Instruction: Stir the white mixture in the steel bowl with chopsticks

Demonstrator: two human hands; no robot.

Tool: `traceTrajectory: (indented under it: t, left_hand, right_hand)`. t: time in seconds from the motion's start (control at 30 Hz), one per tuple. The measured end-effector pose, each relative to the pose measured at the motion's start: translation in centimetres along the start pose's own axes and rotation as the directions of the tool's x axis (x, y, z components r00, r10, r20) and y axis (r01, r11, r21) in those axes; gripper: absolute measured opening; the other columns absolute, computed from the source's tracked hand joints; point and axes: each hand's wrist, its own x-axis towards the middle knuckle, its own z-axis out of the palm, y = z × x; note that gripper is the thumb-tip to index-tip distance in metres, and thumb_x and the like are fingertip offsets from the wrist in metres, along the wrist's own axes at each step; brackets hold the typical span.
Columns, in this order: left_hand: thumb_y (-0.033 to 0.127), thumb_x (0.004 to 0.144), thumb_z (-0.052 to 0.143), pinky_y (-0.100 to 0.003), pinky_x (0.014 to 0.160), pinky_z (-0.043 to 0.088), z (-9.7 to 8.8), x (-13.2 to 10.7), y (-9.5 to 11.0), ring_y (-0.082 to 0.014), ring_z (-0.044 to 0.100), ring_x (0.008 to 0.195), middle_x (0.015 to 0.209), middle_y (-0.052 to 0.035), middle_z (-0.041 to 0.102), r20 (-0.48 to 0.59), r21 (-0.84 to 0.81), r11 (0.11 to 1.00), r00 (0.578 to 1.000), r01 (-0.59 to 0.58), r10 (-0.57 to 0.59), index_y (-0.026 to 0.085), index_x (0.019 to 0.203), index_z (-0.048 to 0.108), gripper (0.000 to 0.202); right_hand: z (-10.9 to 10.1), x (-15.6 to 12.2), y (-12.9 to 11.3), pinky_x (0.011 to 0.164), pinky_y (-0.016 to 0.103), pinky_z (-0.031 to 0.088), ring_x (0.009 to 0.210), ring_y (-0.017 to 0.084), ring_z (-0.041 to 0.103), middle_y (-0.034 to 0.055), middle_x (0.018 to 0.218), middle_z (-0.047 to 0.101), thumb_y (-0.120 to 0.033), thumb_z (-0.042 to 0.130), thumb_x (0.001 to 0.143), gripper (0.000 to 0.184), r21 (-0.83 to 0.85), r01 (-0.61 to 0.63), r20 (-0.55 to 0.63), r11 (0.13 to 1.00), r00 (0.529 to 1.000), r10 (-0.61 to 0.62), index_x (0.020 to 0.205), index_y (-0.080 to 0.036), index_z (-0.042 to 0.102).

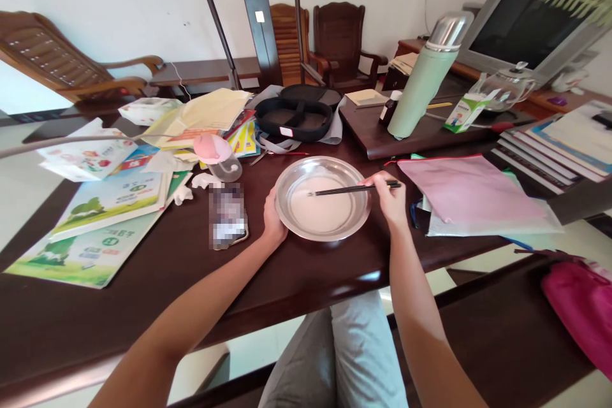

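Observation:
A round, shiny metal bowl point(361, 220) stands on the dark table, with a pale, milky mixture point(329, 207) covering its bottom. My left hand point(274, 220) grips the bowl by its left side, thumb along the rim; the other fingers are mostly hidden. From the right, my right hand point(389, 196) pinches a pair of dark chopsticks point(342, 190) close to their thick ends. The chopsticks slant nearly level across the bowl, their tips over the mixture near its middle. Whether the tips touch the mixture I cannot tell.
Left of the bowl lie a phone point(228, 217), a pink-lidded cup point(217, 156), crumpled tissues point(183, 194) and booklets point(90, 248). Behind it sits an open black case point(294, 115). A tall green thermos point(423, 86) and a pink zip folder point(459, 188) are to the right.

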Motion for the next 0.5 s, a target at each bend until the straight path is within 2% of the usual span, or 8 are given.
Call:
traceTrajectory:
  t: [0.07, 0.13, 0.17, 0.23, 0.3, 0.37, 0.43, 0.5]
  left_hand:
    - [0.055, 0.086, 0.089, -0.041, 0.104, 0.066, -0.14, 0.04, -0.02, -0.0306, 0.083, 0.109, 0.099, -0.0034, 0.089, 0.011, -0.003, 1.0, 1.0, 0.004, -0.004, 0.026, 0.09, 0.083, 0.029]
    - [0.057, 0.087, 0.089, -0.042, 0.106, 0.065, -0.3, 0.08, -0.05, -0.0314, 0.084, 0.11, 0.098, -0.0039, 0.088, 0.028, 0.006, 1.0, 1.0, 0.0, 0.0, 0.027, 0.089, 0.082, 0.031]
    - [0.058, 0.087, 0.089, -0.043, 0.107, 0.065, -0.35, 0.09, -0.06, -0.0317, 0.084, 0.112, 0.098, -0.0039, 0.088, 0.033, 0.013, 1.0, 0.999, -0.003, 0.003, 0.027, 0.09, 0.081, 0.032]
    - [0.06, 0.087, 0.088, -0.044, 0.109, 0.064, -0.38, 0.1, -0.07, -0.0319, 0.083, 0.114, 0.099, -0.0037, 0.088, 0.03, 0.028, 1.0, 1.0, -0.006, 0.005, 0.027, 0.092, 0.081, 0.035]
    - [0.059, 0.087, 0.088, -0.044, 0.11, 0.064, -0.32, 0.09, -0.05, -0.0314, 0.083, 0.114, 0.101, -0.0032, 0.088, 0.018, 0.034, 0.999, 1.0, -0.005, 0.004, 0.027, 0.093, 0.082, 0.034]
    - [0.056, 0.086, 0.088, -0.043, 0.108, 0.065, -0.22, 0.1, -0.05, -0.0315, 0.083, 0.115, 0.103, -0.0035, 0.089, 0.012, 0.028, 1.0, 1.0, -0.006, 0.006, 0.026, 0.093, 0.082, 0.031]
    - [0.054, 0.086, 0.088, -0.042, 0.108, 0.065, -0.19, 0.16, -0.09, -0.0313, 0.083, 0.115, 0.104, -0.0039, 0.089, 0.009, 0.012, 1.0, 1.0, -0.01, 0.01, 0.027, 0.091, 0.082, 0.029]
    - [0.054, 0.088, 0.088, -0.041, 0.109, 0.065, -0.26, 0.29, -0.18, -0.0311, 0.082, 0.116, 0.104, -0.004, 0.089, 0.012, 0.005, 1.0, 1.0, -0.011, 0.011, 0.027, 0.09, 0.081, 0.028]
  right_hand:
    - [-0.51, 0.19, 0.27, 0.071, 0.04, 0.067, 0.058, 0.023, 0.076, -0.0005, 0.058, 0.071, -0.091, 0.081, 0.091, 0.07, 0.019, 0.029, -0.158, 0.999, 0.987, -0.026, 0.062, -0.028, 0.069]
    - [-0.93, 0.26, 0.5, 0.064, 0.038, 0.064, 0.053, 0.022, 0.072, -0.0016, 0.054, 0.065, -0.091, 0.078, 0.094, 0.072, 0.045, 0.031, -0.213, 0.998, 0.977, -0.021, 0.06, -0.029, 0.065]
    - [-1.03, 0.24, 0.54, 0.063, 0.038, 0.063, 0.052, 0.022, 0.071, -0.0016, 0.053, 0.063, -0.091, 0.077, 0.094, 0.073, 0.05, 0.02, -0.187, 0.999, 0.982, -0.01, 0.059, -0.029, 0.063]
    - [-0.96, 0.1, 0.43, 0.064, 0.038, 0.064, 0.054, 0.022, 0.072, -0.0006, 0.056, 0.066, -0.089, 0.079, 0.093, 0.071, 0.036, -0.016, -0.052, 0.999, 0.998, 0.018, 0.06, -0.028, 0.064]
    - [-0.65, -0.07, 0.15, 0.07, 0.04, 0.068, 0.06, 0.023, 0.076, 0.0009, 0.063, 0.072, -0.088, 0.083, 0.091, 0.068, 0.013, -0.031, 0.096, 0.999, 0.995, 0.029, 0.062, -0.028, 0.069]
    - [-0.33, -0.15, -0.08, 0.077, 0.042, 0.07, 0.065, 0.024, 0.08, 0.002, 0.069, 0.077, -0.087, 0.085, 0.09, 0.065, -0.006, -0.017, 0.167, 1.0, 0.986, 0.018, 0.067, -0.027, 0.075]
    - [-0.23, -0.07, -0.1, 0.08, 0.044, 0.071, 0.068, 0.025, 0.081, 0.0021, 0.069, 0.078, -0.089, 0.084, 0.09, 0.065, -0.029, 0.006, 0.117, 1.0, 0.993, -0.002, 0.07, -0.027, 0.076]
    - [-0.44, 0.16, 0.14, 0.079, 0.044, 0.07, 0.066, 0.026, 0.08, 0.0011, 0.064, 0.075, -0.09, 0.08, 0.092, 0.066, -0.045, 0.023, -0.03, 0.999, 0.999, -0.024, 0.069, -0.028, 0.073]
